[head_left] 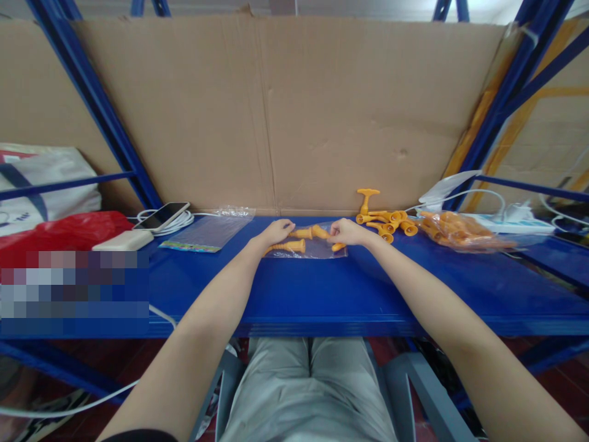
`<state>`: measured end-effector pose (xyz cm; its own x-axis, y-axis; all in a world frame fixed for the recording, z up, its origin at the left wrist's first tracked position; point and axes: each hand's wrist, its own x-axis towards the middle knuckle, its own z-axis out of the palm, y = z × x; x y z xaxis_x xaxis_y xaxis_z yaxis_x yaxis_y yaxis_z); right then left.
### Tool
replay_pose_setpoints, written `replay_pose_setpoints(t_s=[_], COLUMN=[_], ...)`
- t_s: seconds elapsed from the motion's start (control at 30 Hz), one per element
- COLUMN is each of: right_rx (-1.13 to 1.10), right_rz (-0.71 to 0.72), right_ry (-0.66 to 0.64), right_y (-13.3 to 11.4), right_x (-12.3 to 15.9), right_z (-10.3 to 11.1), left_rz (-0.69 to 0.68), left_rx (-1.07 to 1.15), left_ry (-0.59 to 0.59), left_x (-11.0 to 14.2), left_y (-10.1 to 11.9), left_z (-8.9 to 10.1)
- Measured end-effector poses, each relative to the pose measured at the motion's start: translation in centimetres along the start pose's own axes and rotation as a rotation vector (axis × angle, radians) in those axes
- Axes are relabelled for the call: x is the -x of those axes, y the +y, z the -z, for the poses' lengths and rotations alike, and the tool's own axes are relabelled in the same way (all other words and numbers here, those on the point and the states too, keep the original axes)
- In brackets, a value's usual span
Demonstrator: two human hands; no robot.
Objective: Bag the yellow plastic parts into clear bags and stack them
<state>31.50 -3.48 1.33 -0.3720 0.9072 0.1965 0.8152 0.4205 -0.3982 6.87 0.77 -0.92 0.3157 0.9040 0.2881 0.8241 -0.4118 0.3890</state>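
On the blue shelf a clear plastic bag (317, 249) lies flat in front of me, with several orange plastic pieces on or in it; which of the two I cannot tell. My left hand (277, 231) is closed at the bag's left side, its fingertips at the end of an orange ribbed piece (301, 233). Just below that hand lies another orange piece (289, 246) with a flared end. My right hand (346, 232) pinches an orange piece (321, 232) from the right. Beneath its fingers part of one more orange piece (338, 247) shows.
Loose orange T-shaped pieces (389, 222) are heaped to the right, beside a bag of orange pieces (460, 230) and a white power strip (515, 224). To the left are an empty clear bag (209, 232), a phone (162, 216) on a coiled cable, and a red bag (73, 233). Cardboard (276, 116) closes the back.
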Motion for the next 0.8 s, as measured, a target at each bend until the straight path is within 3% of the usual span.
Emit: replay_pose_setpoints(t_s=[0.33,0.57,0.8], right_rx=[-0.253,-0.161,0.027], right_rz=[-0.009,-0.112,-0.132], right_ry=[-0.12,0.027,0.105], right_y=[0.9,0.9,-0.6], right_x=[0.3,0.0,0.0], right_z=[0.9,0.9,-0.4], left_rz=[0.027,0.057,0.053], left_rx=[0.0,-0.082,-0.166], left_ry=[0.023,0.047,-0.003], left_x=[0.1,0.3,0.4], left_y=[-0.2,0.0,0.2], left_z=[0.5,0.8,0.7])
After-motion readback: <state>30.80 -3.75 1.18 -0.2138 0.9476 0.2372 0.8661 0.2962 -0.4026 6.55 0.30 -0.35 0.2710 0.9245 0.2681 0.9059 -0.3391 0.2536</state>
